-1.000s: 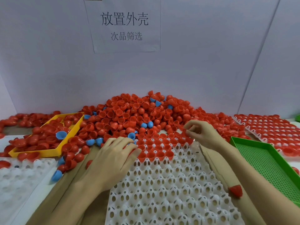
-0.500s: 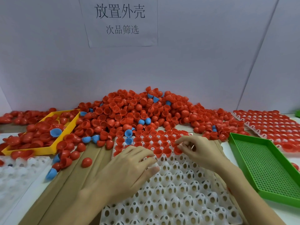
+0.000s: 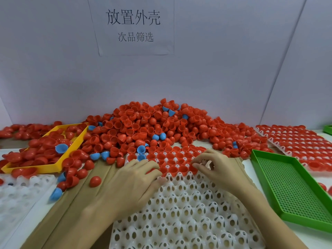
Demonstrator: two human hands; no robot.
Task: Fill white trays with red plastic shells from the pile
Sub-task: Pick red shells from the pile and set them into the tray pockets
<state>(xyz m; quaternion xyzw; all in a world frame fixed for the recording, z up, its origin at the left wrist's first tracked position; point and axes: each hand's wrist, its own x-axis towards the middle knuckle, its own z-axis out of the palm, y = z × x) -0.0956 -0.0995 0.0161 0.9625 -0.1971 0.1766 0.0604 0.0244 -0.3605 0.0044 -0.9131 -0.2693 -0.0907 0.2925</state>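
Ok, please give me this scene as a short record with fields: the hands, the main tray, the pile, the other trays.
left hand: lies flat on white tray
right hand: fingertips curled at the shells in the tray
white tray: far rows filled, near rows empty
pile: red shells, a few blue
yellow tray: left, holds shells
green tray: right

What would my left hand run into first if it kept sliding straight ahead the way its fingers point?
Probably the red shells already seated in the white tray: the left hand lies flat on the tray, fingers aimed up and right at those filled rows. Depth is hard to judge here.
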